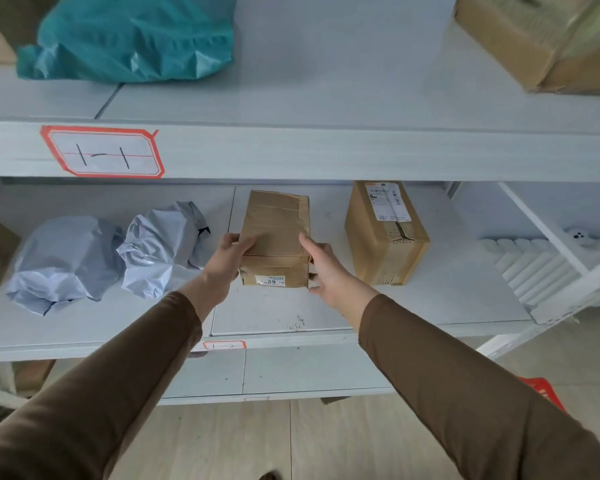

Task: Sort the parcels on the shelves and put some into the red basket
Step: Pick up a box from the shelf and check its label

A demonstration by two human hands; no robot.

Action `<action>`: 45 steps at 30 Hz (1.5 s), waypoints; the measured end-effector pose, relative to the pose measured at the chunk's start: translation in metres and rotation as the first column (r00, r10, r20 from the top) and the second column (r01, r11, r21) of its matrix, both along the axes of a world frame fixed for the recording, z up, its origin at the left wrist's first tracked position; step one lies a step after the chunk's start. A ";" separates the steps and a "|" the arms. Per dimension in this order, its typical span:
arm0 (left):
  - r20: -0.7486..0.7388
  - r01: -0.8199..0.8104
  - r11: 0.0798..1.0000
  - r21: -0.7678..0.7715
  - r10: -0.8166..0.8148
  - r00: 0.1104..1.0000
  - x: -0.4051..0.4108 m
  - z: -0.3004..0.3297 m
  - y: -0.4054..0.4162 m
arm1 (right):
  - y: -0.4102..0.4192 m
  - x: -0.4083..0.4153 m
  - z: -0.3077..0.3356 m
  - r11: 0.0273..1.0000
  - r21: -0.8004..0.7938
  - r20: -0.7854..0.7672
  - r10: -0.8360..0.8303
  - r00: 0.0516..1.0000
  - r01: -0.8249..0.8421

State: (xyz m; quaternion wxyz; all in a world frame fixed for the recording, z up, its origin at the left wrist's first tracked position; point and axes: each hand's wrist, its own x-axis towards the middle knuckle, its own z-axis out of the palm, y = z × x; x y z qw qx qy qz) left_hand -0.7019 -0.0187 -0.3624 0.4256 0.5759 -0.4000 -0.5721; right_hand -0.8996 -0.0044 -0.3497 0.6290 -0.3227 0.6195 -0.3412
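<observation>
A small brown cardboard box (274,230) with a white sticker on its near face rests on the middle shelf (278,317). My left hand (227,261) grips its left side, thumb on top. On the box's right side, my right hand (326,271) presses with its thumb on the top edge. A corner of the red basket (542,393) shows on the floor at lower right, behind my right sleeve.
A taller labelled box (385,233) stands right of the held one. Two grey plastic mailers (66,261) (163,244) lie to the left. On the upper shelf sit a teal bag (132,36) and a cardboard box (541,39). The shelf's white diagonal brace (541,226) is at right.
</observation>
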 end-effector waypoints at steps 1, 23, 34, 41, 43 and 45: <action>-0.044 0.008 1.000 -0.020 -0.009 0.999 -0.002 0.009 0.012 | 0.009 -0.004 0.004 1.000 -0.012 0.023 -0.006 1.000 0.006; -0.160 -0.006 0.943 -0.332 -0.050 0.986 -0.071 0.065 0.215 | 0.176 -0.093 0.045 0.943 -0.330 0.233 0.033 0.972 0.048; -0.322 -0.048 0.984 -0.174 -0.010 0.947 -0.070 0.032 0.194 | 0.207 -0.065 0.047 0.587 -0.694 -0.637 -0.232 0.735 -0.416; -0.040 -0.012 0.898 -0.440 -0.007 0.999 -0.071 0.032 0.197 | 0.199 -0.086 0.037 0.711 -0.649 -0.431 -0.050 0.901 -0.271; 0.029 0.034 0.876 -0.482 -0.023 0.999 -0.070 0.031 0.197 | 0.196 -0.089 0.032 0.730 -0.639 -0.375 -0.021 0.927 -0.242; 0.108 0.063 0.860 -0.506 -0.009 0.994 -0.068 0.029 0.196 | 0.196 -0.089 0.031 0.747 -0.632 -0.326 -0.017 0.945 -0.205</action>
